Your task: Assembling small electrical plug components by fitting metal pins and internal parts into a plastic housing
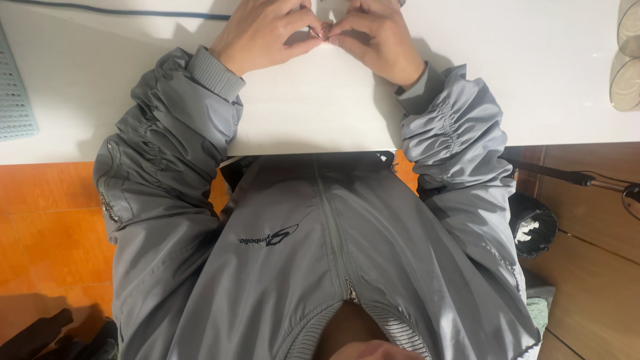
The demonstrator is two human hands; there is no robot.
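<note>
Both hands are resting on the white tabletop [313, 113] at the far edge of the view, fingertips meeting in the middle. The left hand [263, 33] is curling its fingers [303, 37] inward, and the right hand [377, 37] is doing the same, so that the 2 sets of fingers are pinching together around a tiny pinkish object [325, 29]. That object is sitting right between the fingertips, just above the tabletop, too small to tell what it is. Both hands are closed tight on it, thumbs pressing against forefingers. Grey jacket sleeves [180, 113] are covering both forearms, with ribbed cuffs at the wrists. At the far left a pale green perforated mat [13, 93] is lying on the tabletop. At the far right 2 clear round containers [627, 67] are standing at the edge. A dark cable [133, 11] is running along the far side.
</note>
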